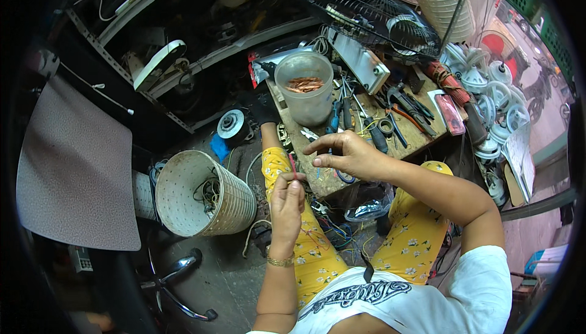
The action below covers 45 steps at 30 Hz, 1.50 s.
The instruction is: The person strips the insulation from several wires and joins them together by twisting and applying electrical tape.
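The left hand (287,203) pinches a thin red wire (293,164) between its thumb and curled fingers, above the yellow trousers (317,253). The right hand (343,154) hangs nearby over the counter (321,182), thumb and forefinger parted, nothing visible in its grasp. Behind it stands a translucent bucket (303,107) holding copper-coloured pieces (305,85).

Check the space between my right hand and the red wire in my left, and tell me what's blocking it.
Nothing visible blocks it: open space separates the right hand from the red wire sticking up out of the left hand. The table shows below the right fingertips.
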Available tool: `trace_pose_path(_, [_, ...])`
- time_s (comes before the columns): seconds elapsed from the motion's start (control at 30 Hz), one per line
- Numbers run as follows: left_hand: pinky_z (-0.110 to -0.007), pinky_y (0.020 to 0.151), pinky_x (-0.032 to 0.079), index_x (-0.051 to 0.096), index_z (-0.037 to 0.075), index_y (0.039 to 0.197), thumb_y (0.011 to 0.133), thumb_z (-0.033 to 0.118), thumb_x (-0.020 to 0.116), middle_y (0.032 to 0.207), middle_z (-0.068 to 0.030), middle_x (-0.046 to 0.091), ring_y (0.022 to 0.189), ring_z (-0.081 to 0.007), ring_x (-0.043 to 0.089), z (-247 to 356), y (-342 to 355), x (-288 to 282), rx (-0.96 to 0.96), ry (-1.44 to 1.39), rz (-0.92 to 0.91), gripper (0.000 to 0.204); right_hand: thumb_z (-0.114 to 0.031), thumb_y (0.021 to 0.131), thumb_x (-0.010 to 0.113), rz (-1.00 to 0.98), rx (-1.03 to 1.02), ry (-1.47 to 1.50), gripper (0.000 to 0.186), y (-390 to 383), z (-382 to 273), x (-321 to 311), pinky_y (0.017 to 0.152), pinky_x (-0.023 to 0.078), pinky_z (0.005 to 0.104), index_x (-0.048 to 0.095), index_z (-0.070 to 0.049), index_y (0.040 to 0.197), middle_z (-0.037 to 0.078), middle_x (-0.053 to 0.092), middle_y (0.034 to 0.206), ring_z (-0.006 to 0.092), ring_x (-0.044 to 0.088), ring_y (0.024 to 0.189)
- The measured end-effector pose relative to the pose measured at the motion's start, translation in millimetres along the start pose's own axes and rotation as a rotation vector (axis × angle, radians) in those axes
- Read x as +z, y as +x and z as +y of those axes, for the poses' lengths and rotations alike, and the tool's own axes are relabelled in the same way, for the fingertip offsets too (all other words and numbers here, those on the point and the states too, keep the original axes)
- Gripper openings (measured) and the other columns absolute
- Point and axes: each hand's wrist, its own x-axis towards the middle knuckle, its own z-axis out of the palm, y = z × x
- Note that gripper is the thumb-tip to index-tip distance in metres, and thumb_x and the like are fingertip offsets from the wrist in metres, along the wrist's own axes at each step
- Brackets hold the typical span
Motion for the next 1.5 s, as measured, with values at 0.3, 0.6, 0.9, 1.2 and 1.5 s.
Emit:
trace_pose_path(0.3, [-0.017, 0.046, 0.025, 0.049, 0.006, 0.098, 0.099, 0.019, 0.043, 0.062, 0.0074, 0.037, 0.053, -0.0006, 0.029, -22.4, -8.6, 6.1, 0.057, -0.127, 0.119, 0.015, -0.011, 0.085, 0.067, 0.159, -0.041, 0.164, 0.013, 15.4, 3.2, 24.5, 0.065, 0.048, 0.0225, 0.062, 0.001, 0.082, 0.003, 0.064, 0.078, 0.0061, 0.057, 0.073])
trace_pose_path(0.6, [-0.019, 0.041, 0.022, 0.048, 0.007, 0.099, 0.099, 0.018, 0.044, 0.06, 0.0052, 0.035, 0.048, -0.0033, 0.027, -53.2, -7.1, 12.6, 0.026, -0.146, 0.175, 0.011, -0.017, 0.084, 0.066, 0.318, 0.166, 0.024, 0.019, 42.8, 52.6, -22.3, 0.055, 0.048, 0.0282, 0.064, 0.002, 0.086, 0.006, 0.064, 0.077, 0.0121, 0.058, 0.065])
trace_pose_path(0.9, [-0.017, 0.04, 0.031, 0.048, 0.006, 0.105, 0.097, 0.014, 0.047, 0.069, -0.0002, 0.048, 0.048, -0.0044, 0.038, -50.1, -14.6, -10.2, -0.14, -0.439, 0.155, 0.011, -0.021, 0.075, 0.067, -0.011, 0.474, -1.265, 0.02, 2.1, 129.1, -49.6, 0.074, 0.052, 0.0423, 0.065, -0.002, 0.081, 0.018, 0.067, 0.087, 0.0342, 0.065, 0.084])
trace_pose_path(1.2, [-0.017, 0.041, 0.037, 0.056, 0.002, 0.1, 0.092, 0.013, 0.058, 0.074, 0.0014, 0.052, 0.056, -0.0041, 0.046, -36.8, -12.6, -8.4, -0.113, -0.395, 0.259, 0.014, -0.011, 0.083, 0.059, 0.115, 0.21, -0.596, 0.026, -0.9, 71.6, -48.9, 0.076, 0.048, 0.0375, 0.05, -0.001, 0.105, 0.013, 0.062, 0.088, 0.0253, 0.061, 0.084])
trace_pose_path(1.5, [-0.015, 0.04, 0.034, 0.056, 0.003, 0.097, 0.092, 0.011, 0.058, 0.076, -0.0008, 0.054, 0.055, -0.0045, 0.046, -18.8, -4.7, 1.9, -0.081, -0.36, 0.225, 0.01, -0.025, 0.099, 0.044, -0.14, 0.418, 0.503, 0.028, -16.1, 10.9, 17.0, 0.057, 0.041, 0.0211, 0.044, -0.005, 0.118, -0.001, 0.051, 0.073, 0.0089, 0.048, 0.062])
